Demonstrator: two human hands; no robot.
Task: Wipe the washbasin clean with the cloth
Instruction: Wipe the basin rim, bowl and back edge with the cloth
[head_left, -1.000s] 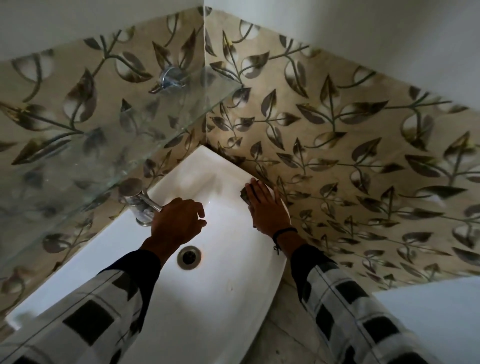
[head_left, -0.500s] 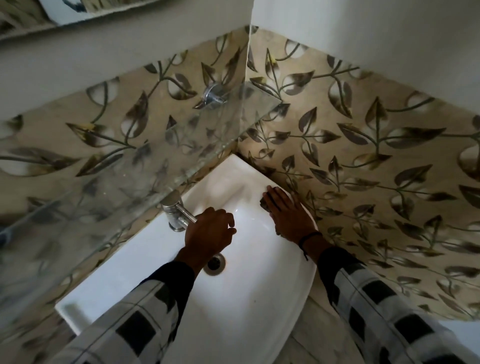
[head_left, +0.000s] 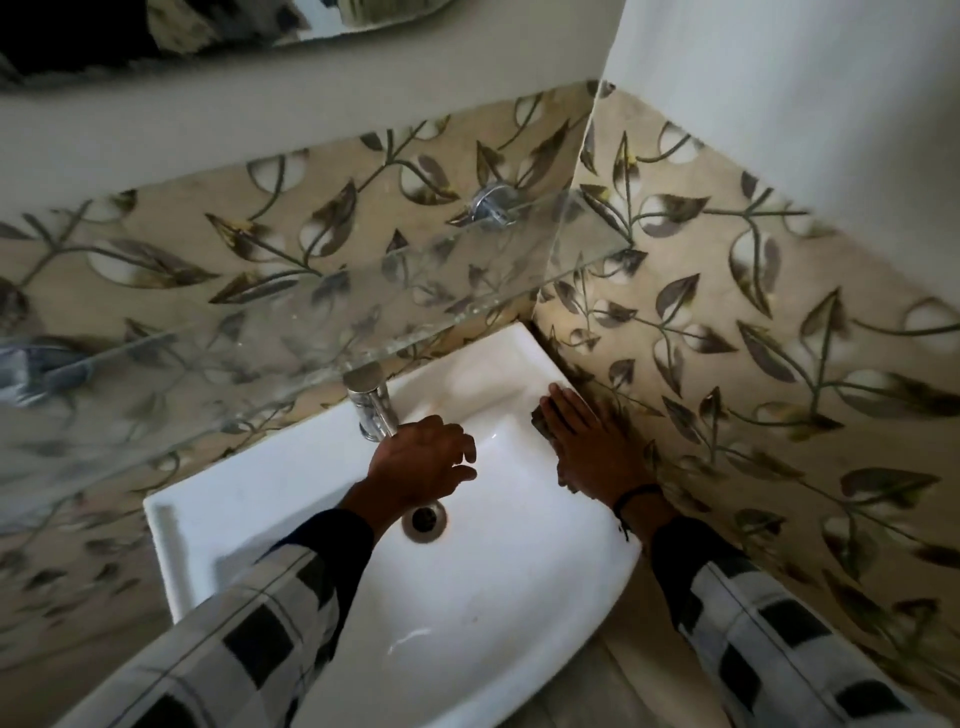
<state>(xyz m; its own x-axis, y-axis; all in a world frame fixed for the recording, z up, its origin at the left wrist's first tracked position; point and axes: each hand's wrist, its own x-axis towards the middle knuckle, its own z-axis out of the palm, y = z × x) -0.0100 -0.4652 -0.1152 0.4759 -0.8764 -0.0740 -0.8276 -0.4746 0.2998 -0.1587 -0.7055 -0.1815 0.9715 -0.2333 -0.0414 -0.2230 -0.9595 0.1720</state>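
Observation:
The white washbasin is fixed in a tiled corner. My right hand lies flat, fingers straight, pressing a dark cloth onto the basin's right rim beside the wall. Only the cloth's edges show past my fingers and palm. My left hand hovers over the bowl at the tip of the chrome tap, fingers loosely curled, nothing visible in them. The drain sits just below that hand.
A glass shelf juts out over the back of the basin and the tap, held by a chrome bracket. Leaf-patterned tiles close in the right side. A mirror's lower edge shows at the top.
The view has tilted up and shifted, bringing the mirror's edge into sight. Both hands keep about the same places on the basin, the right one still flat on the cloth.

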